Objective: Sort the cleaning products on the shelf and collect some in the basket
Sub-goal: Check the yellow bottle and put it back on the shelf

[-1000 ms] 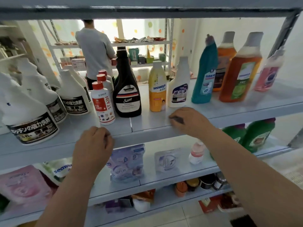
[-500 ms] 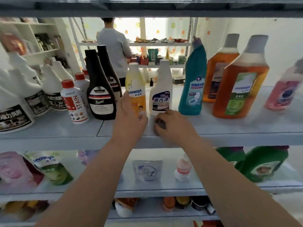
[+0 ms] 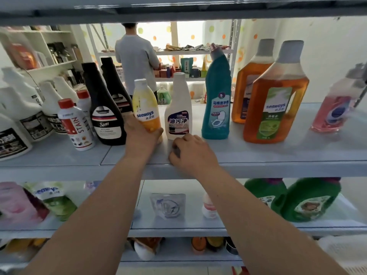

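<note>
Grey metal shelf, middle tier at chest height, packed with upright cleaning bottles. Another tier sits below with a clear pouch, soft refill packs at the left and two green jugs at the right. Through the rack we see a room with a dotted curtain, more shelving and a person in a grey shirt, back to us. A white mesh thing shows at the lower right; we cannot tell what it is.

Left hand grips the yellow bottle low on its body, thumb and fingers wrapped round it. The bottle leans a little and its base is hidden behind the hand. It sits between the black bottle and the white bottle.

Right hand rests on the shelf's front edge just before the white bottle, fingers curled round a small dark thing we cannot identify.

Labels:
- Yellow bottle: "seaways".
- Black bottle: "Sam".
- Red-capped bottle: "STAIN".
- White bottle: "油污净".
- Teal bottle: a toilet picture.
- Amber bottle: green "seaways" label.
- Pink bottle at the far right: blurred.
</note>
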`<state>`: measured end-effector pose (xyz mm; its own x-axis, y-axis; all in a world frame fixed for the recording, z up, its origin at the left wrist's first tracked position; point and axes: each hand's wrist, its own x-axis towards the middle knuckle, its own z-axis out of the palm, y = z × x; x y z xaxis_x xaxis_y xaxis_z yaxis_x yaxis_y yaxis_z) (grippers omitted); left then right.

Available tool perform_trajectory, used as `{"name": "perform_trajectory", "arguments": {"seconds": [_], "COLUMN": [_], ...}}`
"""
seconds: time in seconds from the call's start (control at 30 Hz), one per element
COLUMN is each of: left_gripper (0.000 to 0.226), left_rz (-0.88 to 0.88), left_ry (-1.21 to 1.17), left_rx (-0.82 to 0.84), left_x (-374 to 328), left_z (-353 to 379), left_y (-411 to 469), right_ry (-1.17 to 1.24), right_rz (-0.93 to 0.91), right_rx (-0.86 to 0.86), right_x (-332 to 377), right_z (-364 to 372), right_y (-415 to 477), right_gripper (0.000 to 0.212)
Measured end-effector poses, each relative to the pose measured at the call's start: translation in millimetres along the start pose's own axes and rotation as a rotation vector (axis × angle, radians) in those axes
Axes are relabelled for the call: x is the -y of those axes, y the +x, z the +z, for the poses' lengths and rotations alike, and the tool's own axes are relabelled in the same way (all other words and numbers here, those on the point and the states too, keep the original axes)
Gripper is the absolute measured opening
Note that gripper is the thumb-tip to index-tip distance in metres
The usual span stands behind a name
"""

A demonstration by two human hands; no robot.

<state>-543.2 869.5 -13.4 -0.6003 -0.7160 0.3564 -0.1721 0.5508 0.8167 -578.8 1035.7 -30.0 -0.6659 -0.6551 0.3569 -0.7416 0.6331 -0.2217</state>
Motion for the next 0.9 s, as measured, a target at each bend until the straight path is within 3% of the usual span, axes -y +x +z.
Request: {"name": "perform_trajectory", "arguments": {"seconds": [0.2, 0.3, 0.37, 0.5, 0.6, 0.77, 0.9], "left_gripper": [0.082, 0.076, 0.074, 0.076, 0.078, 0.091, 0.07], "left_rz": [0.115, 0.073, 0.035, 0.028, 0.053, -0.004, -0.058], "left_ry": [-0.057, -0.16, -0.246, -0.388, -0.442, -0.329, -0.45], "left_rx": [0.034, 0.114, 0.186, 0.283, 0.329, 0.442, 0.528], "left_x": [13.4, 11.6, 11.8, 16.4, 23.8, 53.2, 81.5], "left_z": [-40.4, -67.2, -82.7, -112.2, -125.2, -138.4, -154.9], "left_y": [-31.2, -48.3, -58.7, -90.9, -118.5, -145.9, -160.1], "right_ry": [-0.057, -0.034, 0.181, 1.018, 1.369, 1.516, 1.383], "right_rz": [-0.004, 0.036, 0.07, 0.223, 0.257, 0.387, 0.403], "right_rx": [-0.003, 0.122, 0.172, 0.123, 0.162, 0.025, -0.02], "right_x": [0.1, 3.5, 10.9, 55.6, 82.9, 112.8, 127.1], "right_z": [1.1, -4.8, -9.5, -18.8, 0.6, 31.4, 49.7], "right_y": [-2.1, -0.8, -5.6, -43.5, -67.5, -103.3, -130.6], "right_gripper": [0.038, 0.04, 0.039, 0.034, 0.052, 0.065, 0.05]}}
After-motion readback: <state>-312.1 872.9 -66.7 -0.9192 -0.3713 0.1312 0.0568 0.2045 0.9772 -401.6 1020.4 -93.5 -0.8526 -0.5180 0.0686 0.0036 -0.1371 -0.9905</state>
